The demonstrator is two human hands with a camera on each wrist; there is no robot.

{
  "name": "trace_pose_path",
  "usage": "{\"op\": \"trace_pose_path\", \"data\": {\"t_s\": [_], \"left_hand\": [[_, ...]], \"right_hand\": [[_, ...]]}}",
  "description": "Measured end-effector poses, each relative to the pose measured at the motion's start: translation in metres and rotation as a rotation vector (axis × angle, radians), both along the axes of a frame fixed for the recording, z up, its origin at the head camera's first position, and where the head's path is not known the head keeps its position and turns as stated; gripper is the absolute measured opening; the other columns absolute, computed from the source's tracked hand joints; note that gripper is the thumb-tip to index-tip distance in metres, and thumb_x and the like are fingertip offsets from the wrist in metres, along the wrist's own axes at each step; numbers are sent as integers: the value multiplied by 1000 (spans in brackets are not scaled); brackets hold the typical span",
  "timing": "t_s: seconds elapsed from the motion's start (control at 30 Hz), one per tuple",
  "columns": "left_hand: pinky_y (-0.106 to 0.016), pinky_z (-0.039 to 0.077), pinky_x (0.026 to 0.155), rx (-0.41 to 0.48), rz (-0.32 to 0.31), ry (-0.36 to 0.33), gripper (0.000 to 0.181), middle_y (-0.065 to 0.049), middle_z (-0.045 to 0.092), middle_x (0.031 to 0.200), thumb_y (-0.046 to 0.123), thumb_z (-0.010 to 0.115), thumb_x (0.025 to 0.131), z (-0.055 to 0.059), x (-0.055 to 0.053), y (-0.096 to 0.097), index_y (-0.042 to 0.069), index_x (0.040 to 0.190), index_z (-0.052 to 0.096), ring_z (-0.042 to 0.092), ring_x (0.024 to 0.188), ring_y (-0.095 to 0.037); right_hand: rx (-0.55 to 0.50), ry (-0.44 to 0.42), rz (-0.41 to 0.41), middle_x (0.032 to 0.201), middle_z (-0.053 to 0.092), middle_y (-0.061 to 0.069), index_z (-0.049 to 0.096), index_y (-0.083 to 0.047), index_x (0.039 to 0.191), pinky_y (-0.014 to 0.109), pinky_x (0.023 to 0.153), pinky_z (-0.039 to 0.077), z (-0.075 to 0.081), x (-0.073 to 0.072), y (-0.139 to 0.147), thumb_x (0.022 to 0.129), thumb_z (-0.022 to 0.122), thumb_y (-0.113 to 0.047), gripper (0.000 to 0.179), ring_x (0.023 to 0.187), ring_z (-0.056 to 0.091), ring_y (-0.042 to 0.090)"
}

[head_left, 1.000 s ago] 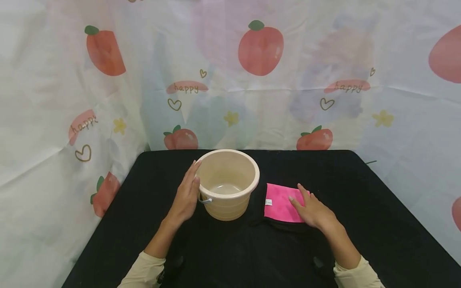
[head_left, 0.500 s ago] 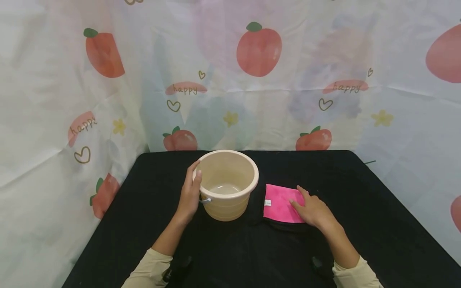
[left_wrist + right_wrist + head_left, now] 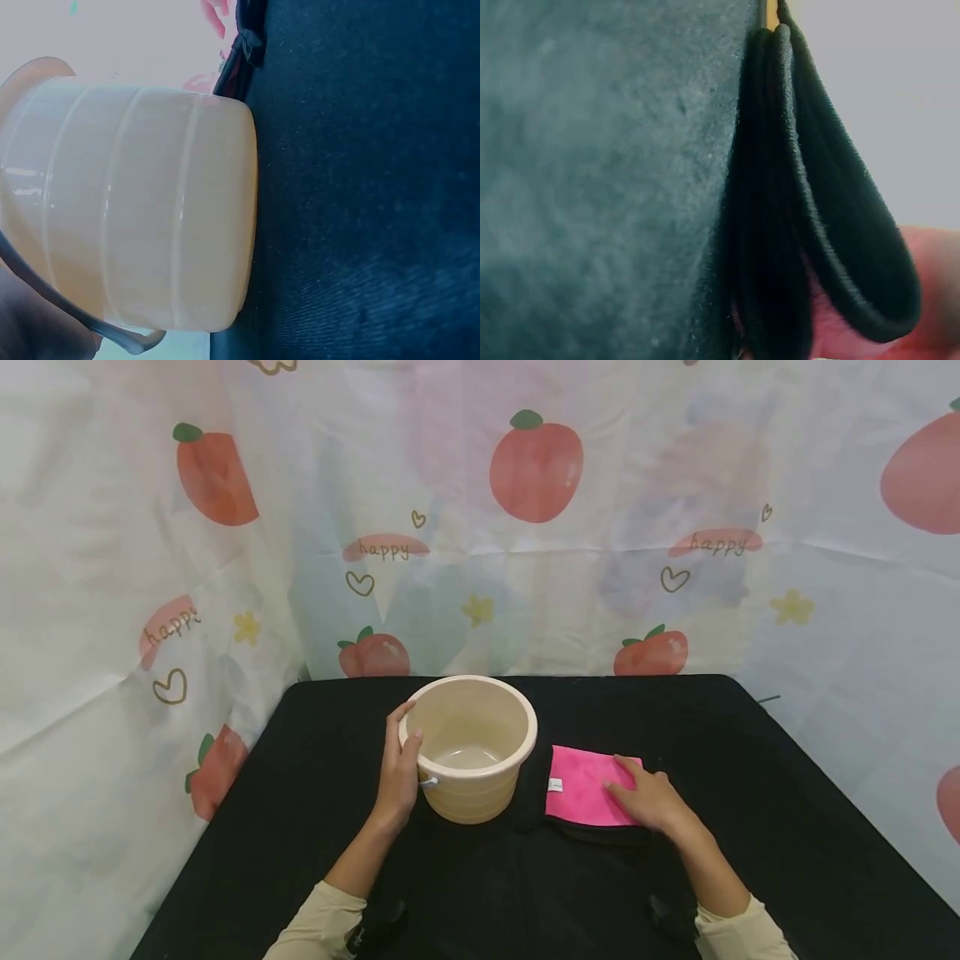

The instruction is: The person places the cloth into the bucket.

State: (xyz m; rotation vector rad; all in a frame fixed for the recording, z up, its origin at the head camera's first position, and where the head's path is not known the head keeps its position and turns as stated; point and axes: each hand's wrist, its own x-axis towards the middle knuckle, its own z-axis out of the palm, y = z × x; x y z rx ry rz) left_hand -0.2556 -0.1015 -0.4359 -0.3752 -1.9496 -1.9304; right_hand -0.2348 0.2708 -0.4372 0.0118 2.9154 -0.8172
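My left fingers (image 3: pixel 393 732) grasp the left rim of the beige bucket (image 3: pixel 471 798), which stands upright. My right fingers (image 3: pixel 637 772) rest on the right side of the pink cloth (image 3: pixel 581 789), just right of the bucket; a dark fold (image 3: pixel 855 240) obscures the tips, so I cannot tell whether they pinch. Recommended: steady the bucket and gather all layers before any lift. The bench (image 3: pixel 510 893) ends behind the bucket; a narrow strip parts bucket from cloth, with broader room nearest me.
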Motion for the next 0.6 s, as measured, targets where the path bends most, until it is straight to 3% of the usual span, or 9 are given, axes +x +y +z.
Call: {"op": "trace_pose_path", "data": {"t_s": [0.3, 0.6], "left_hand": [[-47, 31, 112, -4, 28, 28, 49, -11, 38, 155, 14, 40, 103, -3, 0, 1, 11, 151, 39, 43, 137, -32], [-48, 30, 113, -12, 26, 35, 48, -11, 37, 155, 15, 39, 103, -3, -1, 1, 11, 151, 39, 42, 138, -35]], "right_hand": [[-129, 8, 24, 148, 42, 38, 36, 3, 155, 68, 98, 41, -7, 3, 0, 101, 60, -24, 65, 128, 45, 56], [-93, 102, -12, 144, 48, 36, 46, 0, 151, 64, 93, 45, -8, 1, -1, 99, 59, -19, 57, 122, 51, 53]]}}
